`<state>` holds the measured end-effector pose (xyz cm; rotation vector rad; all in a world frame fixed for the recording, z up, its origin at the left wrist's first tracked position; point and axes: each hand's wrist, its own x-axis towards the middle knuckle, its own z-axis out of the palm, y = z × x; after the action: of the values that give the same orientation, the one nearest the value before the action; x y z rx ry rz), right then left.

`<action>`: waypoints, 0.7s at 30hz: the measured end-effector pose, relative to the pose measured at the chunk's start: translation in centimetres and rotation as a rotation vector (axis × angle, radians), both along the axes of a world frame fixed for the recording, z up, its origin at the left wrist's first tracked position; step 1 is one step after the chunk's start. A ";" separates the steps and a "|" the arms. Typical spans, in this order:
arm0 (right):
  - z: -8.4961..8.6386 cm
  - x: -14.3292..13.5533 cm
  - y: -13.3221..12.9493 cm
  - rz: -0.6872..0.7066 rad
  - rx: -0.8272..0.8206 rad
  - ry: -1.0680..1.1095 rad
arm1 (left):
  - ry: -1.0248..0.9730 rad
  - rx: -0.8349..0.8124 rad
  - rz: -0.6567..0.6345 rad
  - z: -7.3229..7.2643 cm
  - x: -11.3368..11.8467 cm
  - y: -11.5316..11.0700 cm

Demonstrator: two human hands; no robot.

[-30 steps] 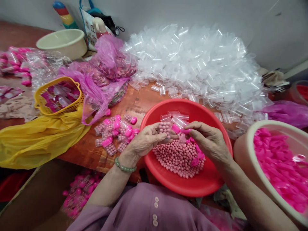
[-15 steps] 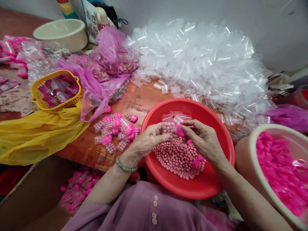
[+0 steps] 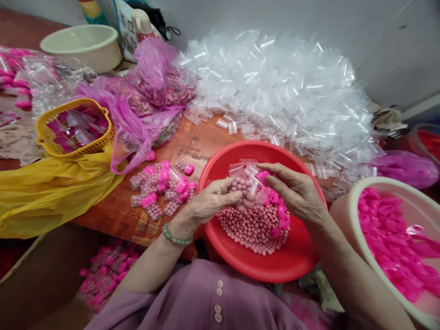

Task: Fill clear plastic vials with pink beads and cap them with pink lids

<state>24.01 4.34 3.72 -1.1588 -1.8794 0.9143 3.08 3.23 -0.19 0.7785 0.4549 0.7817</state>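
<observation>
My left hand [image 3: 213, 198] is closed around a small clear plastic tube [image 3: 241, 184] filled with pink beads, held above the red basin [image 3: 220, 160]. Just to its right, my right hand [image 3: 294, 185] has a bright pink cap [image 3: 263, 176] between thumb and fingers, partly hidden by them. The cap is apart from the tube. Below both hands lies a heap of loose pink beads [image 3: 252, 231] in the basin. Several pink caps [image 3: 282, 211] rest on the beads' right side, and several empty clear tubes [image 3: 247, 162] lie at the basin's far side.
Filled, capped tubes [image 3: 161, 185] lie left of the basin. A large pile of clear tubes [image 3: 275, 87] stands behind. At right is a cream bucket [image 3: 347, 201] of pink parts. Further left are a yellow basket [image 3: 74, 152], a yellow bag [image 3: 58, 192] and purple bags [image 3: 154, 64].
My right hand has moved up and slightly away from the tube with the pink cap, its fingers more outstretched, uncovering more caps in the basin. My left hand keeps the tube nearly still.
</observation>
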 end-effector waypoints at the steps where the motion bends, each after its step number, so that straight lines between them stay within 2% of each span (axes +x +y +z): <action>1: 0.2 -0.2 0.2 0.020 -0.008 0.022 | 0.001 -0.004 -0.008 0.0 0.0 0.0; 5: 0.8 -1.3 0.5 0.084 -0.047 0.031 | 0.008 -0.001 -0.049 -0.1 -0.3 0.0; 12: 1.0 -2.0 0.9 0.144 0.071 -0.049 | 0.094 0.089 -0.118 -0.4 -0.4 0.0; 17: 1.2 -1.3 0.6 0.141 0.046 -0.085 | 0.109 0.039 -0.101 -0.4 -0.3 0.0; 21: 1.9 0.1 0.2 0.147 0.034 -0.154 | 0.115 0.061 -0.072 -0.3 -0.3 0.0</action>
<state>24.12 4.53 5.57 -1.1090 -2.1197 0.8898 2.75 3.23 -0.46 0.8957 0.5051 0.6885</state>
